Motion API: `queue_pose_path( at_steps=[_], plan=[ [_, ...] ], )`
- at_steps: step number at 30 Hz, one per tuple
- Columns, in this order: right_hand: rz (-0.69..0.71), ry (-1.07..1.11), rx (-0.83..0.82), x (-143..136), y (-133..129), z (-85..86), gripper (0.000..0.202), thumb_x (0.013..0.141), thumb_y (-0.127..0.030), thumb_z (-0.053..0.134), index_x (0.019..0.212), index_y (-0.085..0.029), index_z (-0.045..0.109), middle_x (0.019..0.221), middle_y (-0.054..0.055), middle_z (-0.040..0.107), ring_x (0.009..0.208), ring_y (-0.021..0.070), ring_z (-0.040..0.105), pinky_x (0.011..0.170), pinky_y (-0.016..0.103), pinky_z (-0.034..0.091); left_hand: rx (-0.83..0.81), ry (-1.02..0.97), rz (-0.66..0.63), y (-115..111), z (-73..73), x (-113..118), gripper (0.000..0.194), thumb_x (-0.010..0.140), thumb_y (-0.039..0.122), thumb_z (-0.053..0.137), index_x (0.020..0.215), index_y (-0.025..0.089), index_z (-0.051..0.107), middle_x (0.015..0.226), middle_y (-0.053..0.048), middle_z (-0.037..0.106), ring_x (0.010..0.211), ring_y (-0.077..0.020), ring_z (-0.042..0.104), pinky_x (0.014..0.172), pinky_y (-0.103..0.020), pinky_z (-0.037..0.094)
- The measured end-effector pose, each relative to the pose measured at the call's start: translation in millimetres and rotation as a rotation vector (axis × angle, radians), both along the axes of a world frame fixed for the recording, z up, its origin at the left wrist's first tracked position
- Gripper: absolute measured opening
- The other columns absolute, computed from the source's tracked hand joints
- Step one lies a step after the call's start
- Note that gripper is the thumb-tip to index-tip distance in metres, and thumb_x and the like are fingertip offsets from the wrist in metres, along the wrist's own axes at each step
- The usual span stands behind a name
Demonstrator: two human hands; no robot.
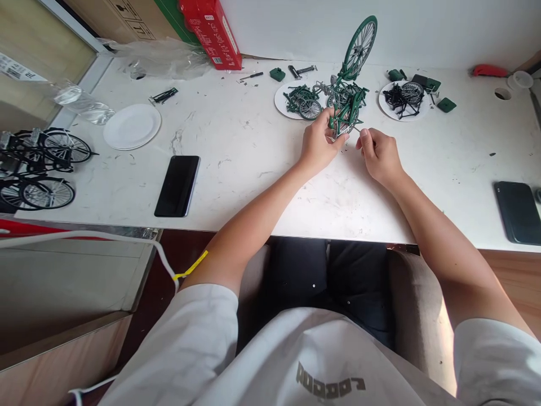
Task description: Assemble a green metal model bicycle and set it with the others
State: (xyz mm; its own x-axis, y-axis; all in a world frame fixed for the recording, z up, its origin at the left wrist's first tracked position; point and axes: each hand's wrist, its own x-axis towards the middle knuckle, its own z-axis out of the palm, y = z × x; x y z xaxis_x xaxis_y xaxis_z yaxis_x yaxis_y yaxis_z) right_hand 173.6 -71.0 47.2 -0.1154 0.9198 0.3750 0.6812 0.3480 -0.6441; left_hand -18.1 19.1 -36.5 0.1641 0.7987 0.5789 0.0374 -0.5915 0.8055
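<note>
My left hand (319, 138) is closed around a green model bicycle (347, 110), tilted so that one spoked wheel (360, 48) sticks up at the back. Fingers and thumb hide part of its lower end. Close by on the right, my right hand (379, 151) is closed in a pinch on a thin metal rod (357, 130) that points at the bicycle. The rest of the rod is covered by the fingers, so its kind does not show. Behind the bicycle, a white plate (279, 107) bears green bicycle parts (302, 100) and a small wheel.
Another white plate (391, 114) at right carries black bicycle parts (403, 100). Several black model bicycles (42, 160) stand at far left, near stacked white plates (132, 127). Phones lie left (177, 186) and right (519, 211). A red box (213, 34) is behind.
</note>
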Motion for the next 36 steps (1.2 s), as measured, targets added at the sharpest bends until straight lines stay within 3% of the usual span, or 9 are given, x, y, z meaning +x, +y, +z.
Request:
queue_pose_path(
  at_steps=[5, 10, 13, 17, 29, 36],
  plan=[
    [-0.026, 0.012, 0.046, 5.5, 4.2, -8.8, 0.070, 0.107, -0.094, 0.044, 0.114, -0.028, 0.065, 0.076, 0.001, 0.061, 0.063, 0.0206, 0.051, 0.069, 0.042, 0.047, 0.010, -0.013, 0.009, 2.9, -5.2, 1.0, 0.051, 0.104, 0.059, 0.083, 0.143, 0.032, 0.063, 0.110, 0.000, 0.078, 0.115, -0.0262, 0.088, 0.114, -0.053, 0.071],
    [0.053, 0.020, 0.036, 10.3, 9.5, -18.5, 0.065, 0.111, -0.088, 0.044, 0.133, -0.029, 0.062, 0.090, 0.006, 0.068, 0.072, 0.0237, 0.060, 0.075, 0.046, 0.053, 0.006, 0.002, 0.017, 13.3, -23.3, -0.8, 0.053, 0.104, 0.055, 0.084, 0.146, 0.034, 0.061, 0.114, 0.000, 0.078, 0.114, -0.0254, 0.088, 0.114, -0.054, 0.071],
    [0.043, -0.024, 0.026, 12.0, 9.0, -17.4, 0.065, 0.111, -0.088, 0.047, 0.132, -0.028, 0.063, 0.091, 0.006, 0.069, 0.076, 0.0260, 0.065, 0.078, 0.047, 0.055, -0.007, -0.018, 0.009, 14.0, -30.4, 2.3, 0.053, 0.103, 0.052, 0.086, 0.145, 0.033, 0.061, 0.112, 0.001, 0.079, 0.107, -0.0234, 0.088, 0.111, -0.051, 0.072],
    [0.020, -0.078, -0.031, 11.4, 3.8, -10.5, 0.064, 0.114, -0.085, 0.043, 0.130, -0.026, 0.064, 0.073, 0.002, 0.064, 0.068, 0.0261, 0.066, 0.078, 0.048, 0.055, -0.010, -0.010, -0.010, 11.1, -32.3, 5.5, 0.051, 0.104, 0.049, 0.085, 0.145, 0.033, 0.061, 0.112, 0.001, 0.079, 0.106, -0.0218, 0.087, 0.109, -0.049, 0.072],
    [-0.021, -0.036, -0.096, 6.0, -1.7, -2.7, 0.083, 0.108, -0.097, 0.034, 0.129, -0.024, 0.066, 0.062, 0.000, 0.063, 0.060, 0.0244, 0.067, 0.077, 0.047, 0.058, -0.083, 0.027, -0.019, 0.4, -15.9, 2.7, 0.046, 0.103, 0.046, 0.087, 0.137, 0.029, 0.061, 0.111, -0.001, 0.078, 0.099, -0.0202, 0.085, 0.102, -0.045, 0.074],
    [-0.024, 0.121, -0.132, -1.5, -0.2, -11.6, 0.085, 0.101, -0.105, 0.029, 0.102, -0.028, 0.066, 0.054, -0.001, 0.052, 0.049, 0.0229, 0.055, 0.063, 0.048, 0.056, -0.073, 0.009, 0.007, 1.2, -19.5, 7.7, 0.048, 0.107, 0.051, 0.080, 0.144, 0.031, 0.058, 0.113, -0.002, 0.076, 0.112, -0.0239, 0.086, 0.106, -0.049, 0.074]
  ],
)
